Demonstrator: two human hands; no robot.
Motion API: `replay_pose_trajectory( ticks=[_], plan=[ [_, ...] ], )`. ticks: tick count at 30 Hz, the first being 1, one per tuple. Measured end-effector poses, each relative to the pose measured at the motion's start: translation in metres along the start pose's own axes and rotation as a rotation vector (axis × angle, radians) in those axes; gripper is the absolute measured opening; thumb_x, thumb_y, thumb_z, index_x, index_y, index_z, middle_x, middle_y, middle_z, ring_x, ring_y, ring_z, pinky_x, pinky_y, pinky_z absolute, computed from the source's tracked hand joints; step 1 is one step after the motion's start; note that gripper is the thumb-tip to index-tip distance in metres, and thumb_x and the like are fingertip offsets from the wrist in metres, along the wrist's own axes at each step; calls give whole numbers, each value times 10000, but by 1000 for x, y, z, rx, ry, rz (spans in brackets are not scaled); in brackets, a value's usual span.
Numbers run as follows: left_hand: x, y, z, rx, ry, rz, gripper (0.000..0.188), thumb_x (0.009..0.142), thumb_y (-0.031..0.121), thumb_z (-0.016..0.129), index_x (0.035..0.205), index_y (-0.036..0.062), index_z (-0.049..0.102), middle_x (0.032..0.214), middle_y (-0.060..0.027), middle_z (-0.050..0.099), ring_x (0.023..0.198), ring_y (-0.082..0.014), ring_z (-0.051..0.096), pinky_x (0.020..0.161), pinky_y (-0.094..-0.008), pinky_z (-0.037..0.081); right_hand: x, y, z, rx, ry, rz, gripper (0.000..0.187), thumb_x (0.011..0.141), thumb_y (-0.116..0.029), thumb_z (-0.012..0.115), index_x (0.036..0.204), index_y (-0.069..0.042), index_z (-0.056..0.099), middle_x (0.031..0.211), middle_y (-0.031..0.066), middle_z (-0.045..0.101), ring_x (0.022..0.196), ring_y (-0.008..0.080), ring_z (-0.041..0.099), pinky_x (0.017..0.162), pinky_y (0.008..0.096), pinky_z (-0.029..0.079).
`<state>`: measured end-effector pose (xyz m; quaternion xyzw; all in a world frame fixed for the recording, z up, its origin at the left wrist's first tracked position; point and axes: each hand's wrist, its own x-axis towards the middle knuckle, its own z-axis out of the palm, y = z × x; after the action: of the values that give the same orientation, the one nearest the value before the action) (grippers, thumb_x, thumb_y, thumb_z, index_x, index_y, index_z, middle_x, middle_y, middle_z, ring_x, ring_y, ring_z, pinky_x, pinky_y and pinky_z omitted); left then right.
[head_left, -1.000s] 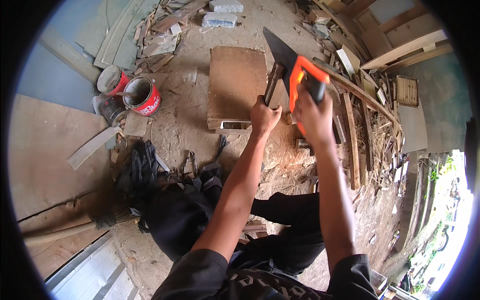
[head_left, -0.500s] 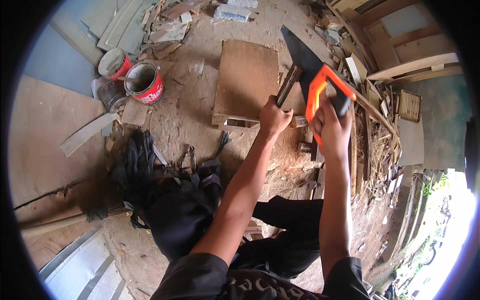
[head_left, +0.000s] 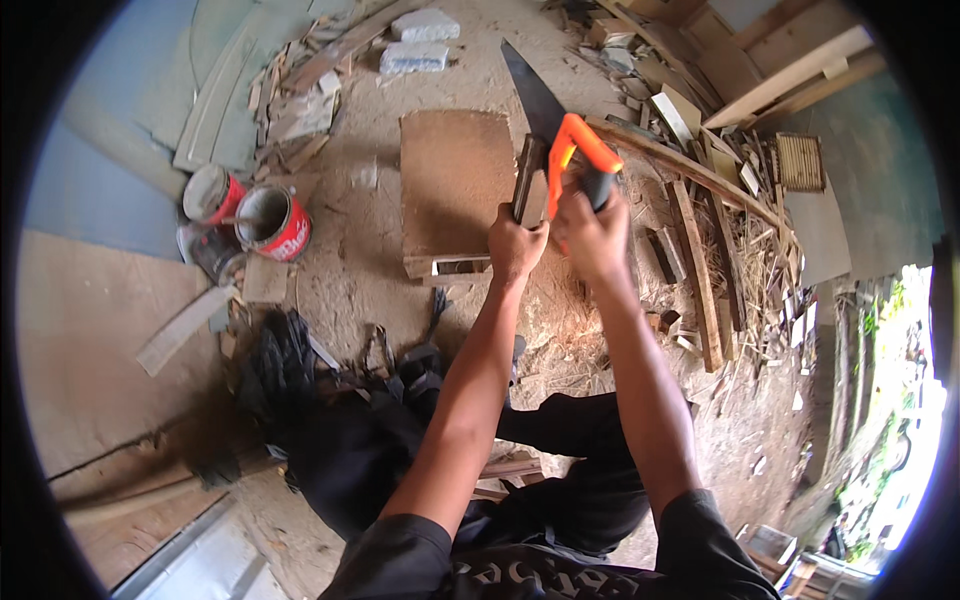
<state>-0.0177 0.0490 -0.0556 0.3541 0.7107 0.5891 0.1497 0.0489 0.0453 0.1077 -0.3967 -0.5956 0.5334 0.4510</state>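
Observation:
A hand saw with a dark blade [head_left: 535,95] and an orange-and-black handle [head_left: 590,150] is in my right hand [head_left: 597,235], whose fingers wrap round the grip. My left hand [head_left: 517,245] is closed round the lower end of a short dark wooden piece [head_left: 530,180]. The blade runs close along the right side of this wood; whether its teeth touch it I cannot tell. Both hands are at the right edge of a low wooden box-like bench [head_left: 450,180] with a brown flat top. Part of the wood is hidden by my fingers.
Two red paint cans [head_left: 275,225] stand at the left beside a dark tipped can [head_left: 212,250]. Grey blocks [head_left: 415,58] lie at the back. Long timber strips [head_left: 695,275] and scrap wood cover the right. A black bag [head_left: 275,360] lies near my legs.
My right hand has brought the saw leftward, nearer my left hand. The wooden piece stands straighter in the picture than before. The whole view has also shifted.

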Motion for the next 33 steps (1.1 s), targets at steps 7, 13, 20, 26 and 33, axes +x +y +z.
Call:
replay_pose_trajectory(
  ticks=[7, 13, 20, 26, 33],
  plan=[
    [1, 0, -8, -124, -13, -39, 331, 767, 147, 788, 972, -64, 638, 842, -264, 726, 822, -401, 746, 683, -434, 590, -151, 44, -10, 35, 249, -27, 219, 990, -107, 622, 798, -3, 603, 643, -16, 536, 600, 70, 504, 526, 275, 402],
    [-2, 3, -9, -181, -84, -20, 296, 755, 118, 725, 955, -76, 626, 803, -208, 722, 755, -298, 731, 680, -399, 571, -287, -11, -105, 245, 368, 21, 245, 932, -212, 675, 990, 26, 662, 734, 19, 627, 605, 97, 575, 555, 252, 481],
    [4, -8, -17, -221, -122, -22, 236, 752, 111, 680, 905, -53, 605, 752, -105, 672, 679, -189, 637, 621, -369, 520, -218, -69, -187, 87, 467, -206, 223, 1036, -146, 597, 868, -84, 464, 614, -17, 426, 467, 76, 331, 455, 263, 320],
    [14, -18, -11, -274, -224, 18, 194, 772, 124, 676, 874, -36, 635, 775, -58, 672, 711, -167, 629, 655, -374, 516, -217, 86, -199, -587, 341, -106, 123, 913, -72, 701, 861, -6, 611, 676, 56, 609, 605, 174, 621, 577, 338, 496],
    [8, -20, -19, -19, -183, -64, 362, 827, 318, 649, 650, 4, 677, 638, -72, 674, 633, -210, 649, 680, -391, 515, -313, 287, -207, -1041, -82, -16, 104, 808, -136, 662, 877, -90, 600, 882, 109, 628, 933, 318, 660, 881, 443, 524]
  ],
)
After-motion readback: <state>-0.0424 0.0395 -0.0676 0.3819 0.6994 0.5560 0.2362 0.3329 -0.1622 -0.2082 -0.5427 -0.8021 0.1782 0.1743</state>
